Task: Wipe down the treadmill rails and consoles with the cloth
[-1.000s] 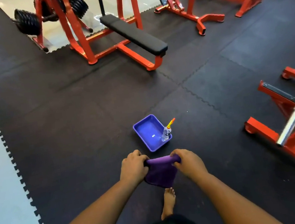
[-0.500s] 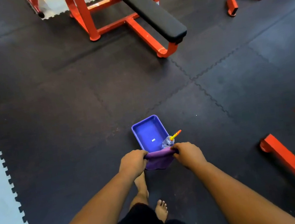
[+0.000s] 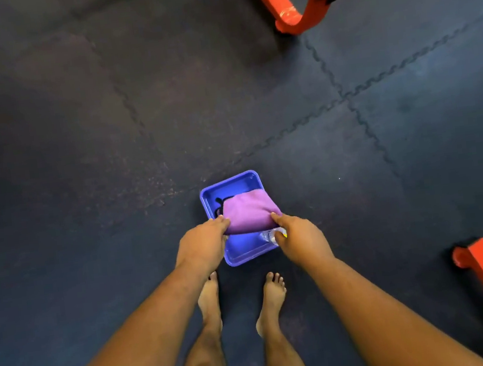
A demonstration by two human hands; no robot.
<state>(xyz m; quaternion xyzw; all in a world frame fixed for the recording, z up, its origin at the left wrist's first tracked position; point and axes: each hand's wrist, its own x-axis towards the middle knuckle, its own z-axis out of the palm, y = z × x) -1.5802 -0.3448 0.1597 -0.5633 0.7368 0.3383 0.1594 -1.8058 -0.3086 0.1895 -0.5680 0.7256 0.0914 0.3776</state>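
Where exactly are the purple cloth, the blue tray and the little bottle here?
purple cloth (image 3: 248,211): head view, middle of the folded fabric held over the tray.
blue tray (image 3: 228,181): head view, far rim.
bottle (image 3: 268,235): head view, clear body beside the right hand (image 3: 300,238).

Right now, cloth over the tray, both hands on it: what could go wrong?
1. The right hand is right beside the small bottle in the blue tray; it could knock it over.
2. The purple cloth, held with the left hand, overhangs the tray's right rim and may land half on the floor mat.
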